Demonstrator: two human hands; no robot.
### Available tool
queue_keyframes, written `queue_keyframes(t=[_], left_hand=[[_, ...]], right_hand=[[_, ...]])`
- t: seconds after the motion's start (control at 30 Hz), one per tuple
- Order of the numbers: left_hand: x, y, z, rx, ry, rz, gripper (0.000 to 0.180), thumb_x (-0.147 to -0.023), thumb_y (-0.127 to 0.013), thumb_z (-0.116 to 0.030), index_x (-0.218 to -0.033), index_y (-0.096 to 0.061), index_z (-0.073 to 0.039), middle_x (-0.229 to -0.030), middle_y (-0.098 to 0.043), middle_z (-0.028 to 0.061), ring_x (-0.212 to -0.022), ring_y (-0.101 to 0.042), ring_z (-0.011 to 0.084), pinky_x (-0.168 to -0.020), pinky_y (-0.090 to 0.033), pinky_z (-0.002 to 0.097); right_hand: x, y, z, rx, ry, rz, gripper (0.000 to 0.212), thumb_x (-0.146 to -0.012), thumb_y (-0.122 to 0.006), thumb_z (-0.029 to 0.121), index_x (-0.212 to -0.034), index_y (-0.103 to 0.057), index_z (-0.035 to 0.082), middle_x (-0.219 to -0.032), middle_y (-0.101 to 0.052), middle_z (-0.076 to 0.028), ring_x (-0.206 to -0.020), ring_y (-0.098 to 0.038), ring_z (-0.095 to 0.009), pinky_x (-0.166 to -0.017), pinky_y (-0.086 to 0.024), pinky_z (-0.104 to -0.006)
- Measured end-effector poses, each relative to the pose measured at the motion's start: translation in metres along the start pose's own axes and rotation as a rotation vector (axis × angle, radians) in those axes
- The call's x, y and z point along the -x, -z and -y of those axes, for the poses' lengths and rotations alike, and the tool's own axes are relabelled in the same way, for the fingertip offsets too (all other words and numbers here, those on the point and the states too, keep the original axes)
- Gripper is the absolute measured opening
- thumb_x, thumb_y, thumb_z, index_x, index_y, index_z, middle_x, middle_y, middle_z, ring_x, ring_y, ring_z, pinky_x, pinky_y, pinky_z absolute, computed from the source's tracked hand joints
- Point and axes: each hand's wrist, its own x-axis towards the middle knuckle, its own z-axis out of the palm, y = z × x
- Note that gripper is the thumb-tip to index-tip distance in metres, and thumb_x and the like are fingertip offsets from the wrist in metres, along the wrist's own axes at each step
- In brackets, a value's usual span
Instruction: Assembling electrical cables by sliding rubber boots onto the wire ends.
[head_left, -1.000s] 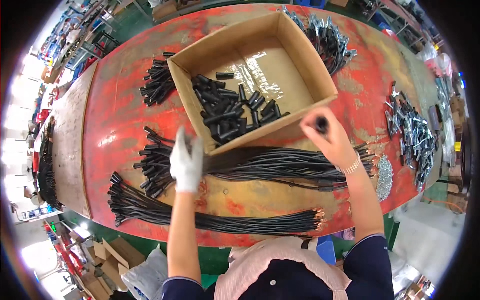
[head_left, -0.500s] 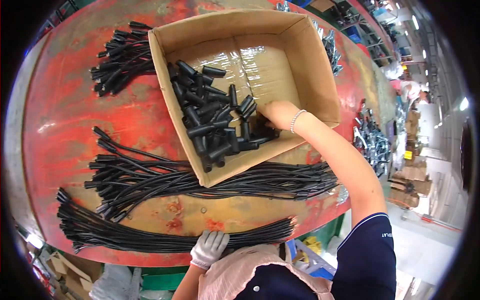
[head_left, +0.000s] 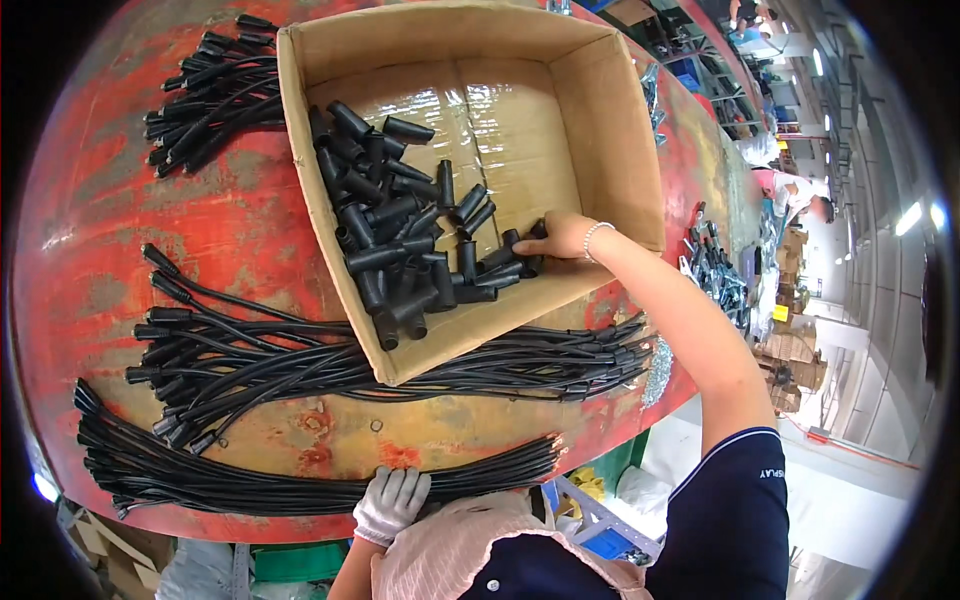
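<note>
A brown cardboard box [head_left: 530,90] holds many short black tube-shaped sleeves [head_left: 400,220], heaped toward its left side and near wall. My bare right hand [head_left: 562,238], with a beaded bracelet at the wrist, reaches into the box's near right part. Its thumb and fingers close around a black sleeve among a few others, and the fingertips are partly hidden. In a white glove, my left hand [head_left: 392,502] grips the near bundle of black cables [head_left: 250,490] at the table's front edge. A second spread of black cables [head_left: 270,360] runs partly beneath the box.
Further black cables with thick ends [head_left: 215,100] lie left of the box on the worn red table [head_left: 200,215]. Metal parts [head_left: 715,265] are piled to the right. Cartons [head_left: 795,345] stand beyond, and a person [head_left: 800,195] is in the far right background.
The whole view has shifted, so the table and box sit further left. My right hand's fingers, deep among the sleeves before, now show closed around a sleeve. The left hand stays on the cables.
</note>
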Motion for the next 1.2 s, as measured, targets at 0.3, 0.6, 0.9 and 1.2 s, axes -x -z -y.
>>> queue_keyframes(t=[0.3, 0.6, 0.9, 1.2], left_hand=[[0.000, 0.001, 0.000, -0.016, 0.008, -0.050, 0.040, -0.071, -0.064, -0.021, -0.108, -0.062, -0.006, -0.104, -0.063, 0.0113, -0.089, -0.061, 0.0262, -0.084, -0.051, 0.0440], [0.004, -0.005, 0.002, -0.027, -0.017, -0.023, 0.039, -0.071, -0.063, -0.021, -0.107, -0.062, -0.006, -0.101, -0.063, 0.0101, -0.087, -0.061, 0.0252, -0.083, -0.051, 0.0425], [-0.002, -0.001, 0.001, -0.039, -0.009, -0.082, 0.035, -0.066, -0.064, -0.017, -0.099, -0.063, -0.006, -0.099, -0.063, 0.0099, -0.086, -0.063, 0.0246, -0.080, -0.052, 0.0423], [-0.004, 0.000, -0.001, -0.021, 0.021, -0.113, 0.037, -0.065, -0.065, -0.018, -0.099, -0.062, -0.006, -0.098, -0.063, 0.0102, -0.083, -0.062, 0.0245, -0.077, -0.051, 0.0424]], right_hand=[[0.013, 0.022, 0.003, -0.711, -0.053, 0.168, 0.025, -0.080, -0.074, 0.021, -0.088, -0.066, -0.001, -0.077, -0.065, -0.009, -0.064, -0.057, -0.013, -0.057, -0.047, -0.0265], [0.021, 0.020, 0.007, -0.527, 0.123, 0.068, 0.027, -0.082, -0.068, 0.025, -0.092, -0.066, 0.000, -0.079, -0.066, -0.008, -0.071, -0.058, -0.017, -0.069, -0.048, -0.0313], [0.006, -0.002, 0.022, -0.277, -0.068, 0.156, 0.049, -0.079, -0.072, 0.043, -0.095, -0.070, -0.003, -0.085, -0.070, -0.015, -0.075, -0.061, -0.023, -0.075, -0.049, -0.0336], [-0.006, 0.015, 0.054, -0.200, -0.041, 0.112, 0.046, -0.077, -0.074, 0.040, -0.100, -0.068, 0.001, -0.078, -0.070, -0.015, -0.074, -0.066, -0.025, -0.074, -0.051, -0.0362]])
